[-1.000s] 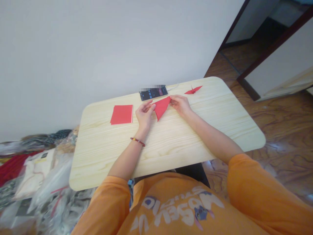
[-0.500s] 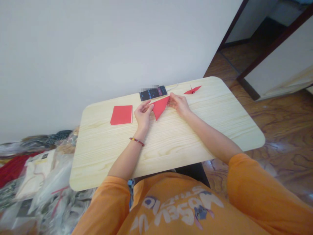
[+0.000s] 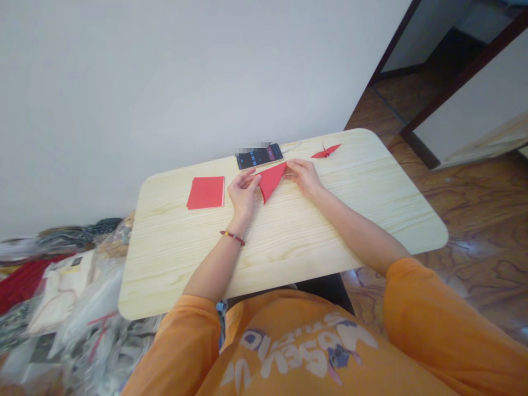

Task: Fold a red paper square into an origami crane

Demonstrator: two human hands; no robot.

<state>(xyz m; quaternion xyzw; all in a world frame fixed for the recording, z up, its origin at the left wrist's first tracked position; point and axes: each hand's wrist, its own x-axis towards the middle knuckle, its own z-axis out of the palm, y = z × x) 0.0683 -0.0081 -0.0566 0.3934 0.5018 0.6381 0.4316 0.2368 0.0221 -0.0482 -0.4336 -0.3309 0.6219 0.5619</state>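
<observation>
A red paper folded into a triangle (image 3: 271, 181) lies on the pale wooden table (image 3: 289, 242), held at two corners. My left hand (image 3: 243, 192) pinches its left corner, fingers closed on the paper. My right hand (image 3: 303, 175) pinches its upper right corner near the phone. The triangle's third point aims toward me. A beaded bracelet sits on my left wrist.
A stack of red square paper (image 3: 205, 192) lies left of my hands. A dark phone (image 3: 259, 156) rests at the table's far edge by the wall, and a folded red paper crane (image 3: 325, 150) sits to its right. Bags and fabric (image 3: 53, 297) clutter the floor at left.
None beyond a slight shift of the view; both hands stay pinched on the triangle's corners.
</observation>
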